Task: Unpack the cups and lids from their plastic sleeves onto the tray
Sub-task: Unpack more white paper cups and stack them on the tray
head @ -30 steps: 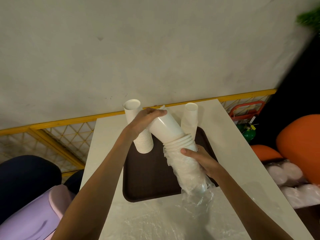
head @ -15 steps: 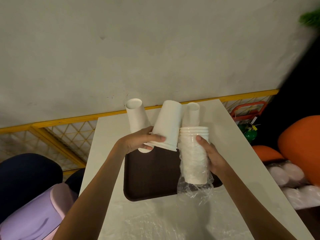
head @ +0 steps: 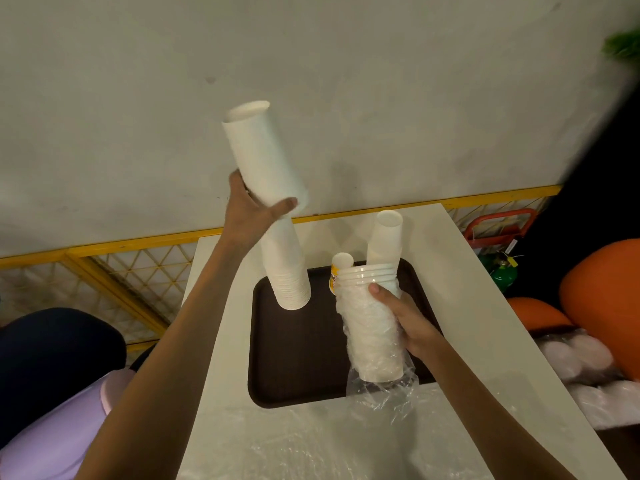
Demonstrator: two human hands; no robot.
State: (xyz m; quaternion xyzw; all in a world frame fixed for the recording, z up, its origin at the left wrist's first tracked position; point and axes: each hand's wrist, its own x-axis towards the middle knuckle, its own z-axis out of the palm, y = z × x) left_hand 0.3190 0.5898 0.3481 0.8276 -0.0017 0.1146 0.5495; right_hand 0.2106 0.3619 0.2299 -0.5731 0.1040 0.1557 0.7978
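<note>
My left hand grips a short upside-down stack of white cups, held tilted right over the top of a tall upside-down cup stack on the dark brown tray. Whether the two stacks touch is unclear. My right hand grips the remaining cups, rims up, over the tray's right side, with their clear plastic sleeve pushed down and bunched around the base. A second white stack stands at the tray's back right. A small cup with yellow print shows behind the held rims.
The tray lies on a white table against a grey wall. Crumpled clear plastic covers the table's near part. Bagged white lids and orange seats are to the right, a yellow railing to the left.
My left hand has carried the pulled-out cups up and left, above the left stack on the tray. My right hand has kept the sleeved cups upright, nearly in place.
</note>
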